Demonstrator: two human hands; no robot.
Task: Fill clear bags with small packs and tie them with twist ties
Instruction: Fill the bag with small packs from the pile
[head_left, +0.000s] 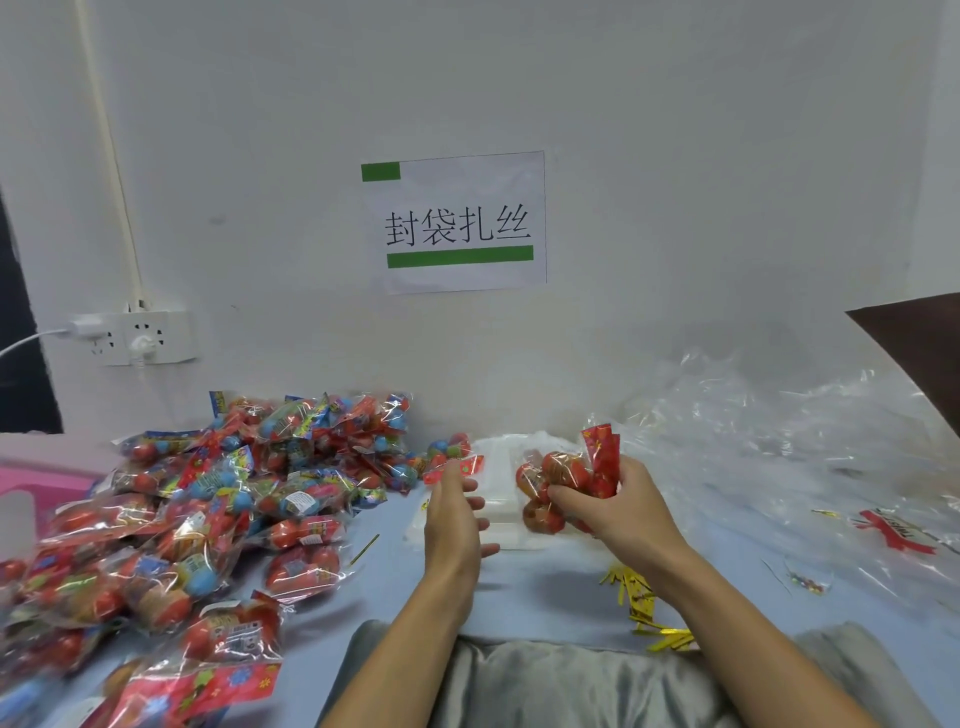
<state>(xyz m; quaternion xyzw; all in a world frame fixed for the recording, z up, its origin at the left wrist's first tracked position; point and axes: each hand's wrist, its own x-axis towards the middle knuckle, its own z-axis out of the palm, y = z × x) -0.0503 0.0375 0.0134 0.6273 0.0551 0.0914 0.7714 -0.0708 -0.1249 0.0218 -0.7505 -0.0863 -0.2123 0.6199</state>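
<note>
My right hand (613, 506) grips a clear bag with red printed edge (558, 480), filled with red and orange small packs, held just above the table. My left hand (454, 514) hovers beside it with fingers relaxed and extended toward the right; a red strip (457, 467) shows at its fingertips, but I cannot tell whether the fingers touch it. Gold twist ties (641, 605) lie on the blue table (545, 587) below my right wrist. A white stack of flat bags (501, 499) lies under both hands.
A big heap of filled packs (208, 509) covers the table's left side. Loose clear bags (779, 441) pile up at the right. A single gold tie (364, 548) lies near the heap. A wall with a paper sign (457, 223) and a socket (140, 338) stands behind.
</note>
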